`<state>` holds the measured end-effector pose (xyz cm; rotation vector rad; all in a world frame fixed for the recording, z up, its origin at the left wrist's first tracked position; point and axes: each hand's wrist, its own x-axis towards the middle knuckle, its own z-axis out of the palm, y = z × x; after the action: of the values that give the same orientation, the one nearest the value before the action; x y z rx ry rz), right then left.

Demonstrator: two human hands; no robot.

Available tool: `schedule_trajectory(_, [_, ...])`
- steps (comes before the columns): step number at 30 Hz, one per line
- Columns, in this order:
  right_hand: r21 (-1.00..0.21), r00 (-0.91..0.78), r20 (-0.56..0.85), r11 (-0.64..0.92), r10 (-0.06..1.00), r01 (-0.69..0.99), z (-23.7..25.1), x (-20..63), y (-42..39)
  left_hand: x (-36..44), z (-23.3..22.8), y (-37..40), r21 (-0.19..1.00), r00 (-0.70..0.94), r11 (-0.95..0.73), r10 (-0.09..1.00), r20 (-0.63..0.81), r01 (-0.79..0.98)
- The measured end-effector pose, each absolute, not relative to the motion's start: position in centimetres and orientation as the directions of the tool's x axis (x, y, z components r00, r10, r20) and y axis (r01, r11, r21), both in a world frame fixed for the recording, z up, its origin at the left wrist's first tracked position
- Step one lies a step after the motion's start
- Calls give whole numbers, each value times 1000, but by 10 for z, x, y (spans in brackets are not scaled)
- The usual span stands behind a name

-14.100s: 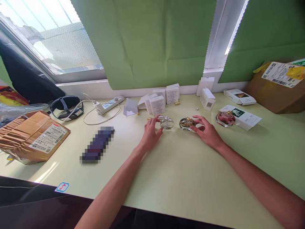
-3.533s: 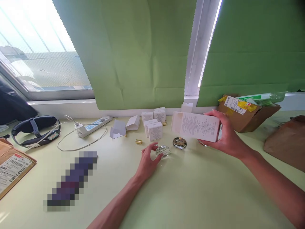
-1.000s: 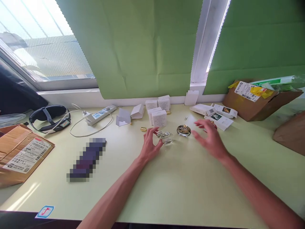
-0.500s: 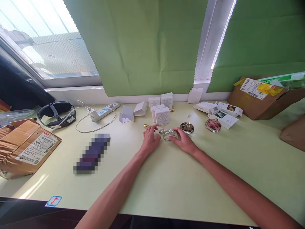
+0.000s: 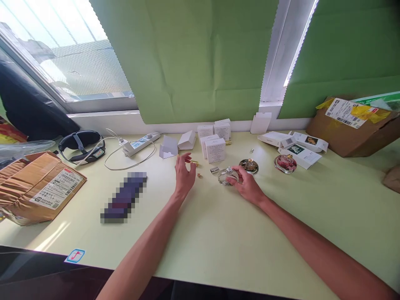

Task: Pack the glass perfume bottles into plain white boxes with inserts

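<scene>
Clear perfume bottle (image 5: 227, 176) sits mid-table, grasped by the right hand (image 5: 246, 187). At its nine o'clock, the left hand (image 5: 184, 175) pinches toward a gold cap (image 5: 194, 163), contact unclear; steady the bottle low.

Single head-worn view, no second view to overlap. It looks forward and down from above the near edge of the table (image 5: 237, 246), facing the window (image 5: 62, 62) and green blinds (image 5: 193, 62). Forearms enter from below; far wall close.
</scene>
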<state>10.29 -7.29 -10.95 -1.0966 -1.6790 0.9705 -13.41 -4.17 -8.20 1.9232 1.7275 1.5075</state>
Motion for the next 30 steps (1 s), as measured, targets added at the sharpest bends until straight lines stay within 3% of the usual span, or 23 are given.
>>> schedule_trajectory(4, [-906,-235,261,322,936,274,-107,102,-77,-140,-83,-40,723,-262,-299,791,553,623])
schedule_trajectory(8, [-896,-241,253,321,937,307,-102,108,-88,-134,-65,-48,665,-220,-374,743,632,647])
schedule_trajectory(10, [-890,-260,226,307,939,336,-99,112,-95,-125,-44,-49,607,-141,-445,719,680,658])
schedule_trajectory(12, [-881,-278,198,295,940,369,-96,116,-101,-108,-18,-43,528,56,-533,737,674,661])
schedule_trajectory(15, [-878,-282,186,288,941,382,-95,121,-106,-70,13,-19,409,428,-628,765,481,663])
schedule_trajectory(18, [-887,-309,181,291,934,359,-96,123,-106,-23,20,19,272,573,-632,774,270,726])
schedule_trajectory(23, [-912,-310,186,281,932,298,-97,124,-104,44,-13,78,226,686,-674,727,29,704])
schedule_trajectory(30, [-917,-314,185,278,931,284,-95,125,-103,79,-52,110,166,675,-655,724,-142,737])
